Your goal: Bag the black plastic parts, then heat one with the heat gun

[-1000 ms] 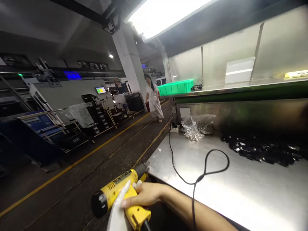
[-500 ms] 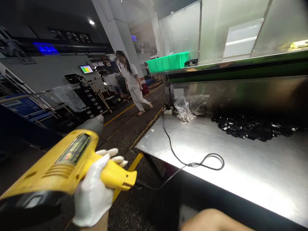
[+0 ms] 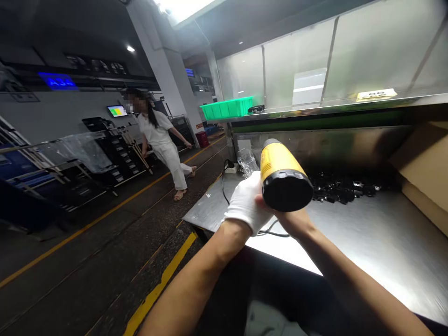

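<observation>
A yellow heat gun [image 3: 282, 158] is raised over the workbench. Its black round rear cap faces me, and the nozzle points away. My left hand [image 3: 247, 203], in a white glove, is closed on it from the left, though its fingertips are out of sight. From below and to the right, my bare right hand [image 3: 292, 219] also grips the gun; most of its fingers are hidden behind the body. Part of the black power cord [image 3: 275, 228] shows on the bench under my wrists.
Black parts [image 3: 345, 189] lie heaped on the metal workbench [image 3: 364, 233], beside a cardboard box [image 3: 425, 168]. Behind the gun is a clear plastic bag [image 3: 247, 161]. A green bin [image 3: 227, 108] sits on the shelf. A person [image 3: 163, 135] in white walks along the aisle.
The heat gun has moved from the lower left to over the bench and turned away from me. My right hand has joined my left on it. The person has come nearer.
</observation>
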{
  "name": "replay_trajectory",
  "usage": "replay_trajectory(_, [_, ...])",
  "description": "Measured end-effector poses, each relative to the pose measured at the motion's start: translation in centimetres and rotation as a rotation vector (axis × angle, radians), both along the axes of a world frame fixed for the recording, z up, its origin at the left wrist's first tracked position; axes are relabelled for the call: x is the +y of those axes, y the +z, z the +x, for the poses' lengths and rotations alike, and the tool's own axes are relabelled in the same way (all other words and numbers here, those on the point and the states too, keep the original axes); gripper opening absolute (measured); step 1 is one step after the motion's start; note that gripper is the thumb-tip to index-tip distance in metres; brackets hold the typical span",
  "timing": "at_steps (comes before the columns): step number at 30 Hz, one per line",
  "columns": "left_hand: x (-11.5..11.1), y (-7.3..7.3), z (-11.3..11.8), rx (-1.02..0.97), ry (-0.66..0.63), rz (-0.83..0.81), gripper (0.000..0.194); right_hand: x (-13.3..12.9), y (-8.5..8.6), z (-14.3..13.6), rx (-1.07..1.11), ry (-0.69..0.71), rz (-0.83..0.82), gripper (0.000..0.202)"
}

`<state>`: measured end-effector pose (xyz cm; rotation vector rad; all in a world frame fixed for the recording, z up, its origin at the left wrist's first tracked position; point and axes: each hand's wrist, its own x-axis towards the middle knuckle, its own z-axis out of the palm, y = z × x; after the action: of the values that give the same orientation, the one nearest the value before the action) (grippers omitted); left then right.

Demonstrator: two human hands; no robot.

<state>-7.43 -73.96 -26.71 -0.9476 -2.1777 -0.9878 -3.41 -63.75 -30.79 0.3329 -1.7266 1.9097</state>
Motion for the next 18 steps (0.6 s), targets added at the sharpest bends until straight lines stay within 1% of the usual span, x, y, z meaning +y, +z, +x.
replay_trajectory(1, [0.3,0.0,0.6,0.012,0.013,-0.079,0.010,0.6,-0.4,-0.1,0.005,-0.025,-0.044,0.048])
replay_trajectory(2, [0.3,-0.4,1.5,0.040,0.049,-0.121,0.016,1.2,-0.6,-0.3,0.016,-0.044,-0.100,0.045])
replay_trajectory(3, [0.2,-1.3,2.6,0.085,0.101,-0.109,0.023,1.8,-0.7,-0.5,0.029,-0.054,-0.163,0.042])
replay_trajectory(4, [0.0,-2.6,3.8,0.142,0.150,-0.053,0.029,2.3,-0.6,-0.9,0.042,-0.059,-0.231,0.040])
replay_trajectory(5, [-0.4,-4.4,5.0,0.204,0.175,0.018,0.033,2.9,-0.4,-1.2,0.057,-0.062,-0.297,0.039])
replay_trajectory(6, [-0.8,-6.6,6.1,0.252,0.144,0.039,0.032,3.4,-0.1,-1.6,0.074,-0.065,-0.353,0.039])
replay_trajectory(7, [-1.0,-9.0,6.9,0.252,0.047,-0.034,0.029,3.9,0.1,-2.0,0.093,-0.076,-0.399,0.040])
replay_trajectory(8, [-1.1,-11.4,7.2,0.206,-0.071,-0.156,0.026,4.3,0.3,-2.4,0.114,-0.098,-0.437,0.042])
replay_trajectory(9, [-0.9,-13.6,7.1,0.123,-0.100,-0.246,0.028,4.6,0.4,-2.7,0.135,-0.130,-0.463,0.042])
replay_trajectory(10, [-0.4,-15.5,6.6,0.034,-0.027,-0.292,0.033,4.9,0.5,-3.1,0.157,-0.170,-0.478,0.042])
replay_trajectory(11, [0.2,-16.9,5.6,-0.035,0.097,-0.345,0.039,5.1,0.4,-3.4,0.176,-0.214,-0.483,0.040])
replay_trajectory(12, [1.0,-17.9,4.5,-0.093,0.201,-0.432,0.042,5.2,0.2,-3.7,0.192,-0.264,-0.478,0.037])
replay_trajectory(13, [1.8,-18.4,3.2,-0.150,0.255,-0.540,0.041,5.3,0.0,-4.0,0.204,-0.321,-0.463,0.035])
replay_trajectory(14, [2.4,-18.6,2.0,-0.193,0.256,-0.643,0.037,5.5,-0.3,-4.4,0.210,-0.382,-0.437,0.034])
replay_trajectory(16, [3.3,-18.3,0.3,-0.245,0.206,-0.787,0.029,6.1,-0.8,-5.0,0.203,-0.512,-0.360,0.034])
replay_trajectory(18, [3.3,-17.9,-0.2,-0.252,0.194,-0.857,0.033,7.0,-1.2,-5.5,0.164,-0.624,-0.251,0.035])
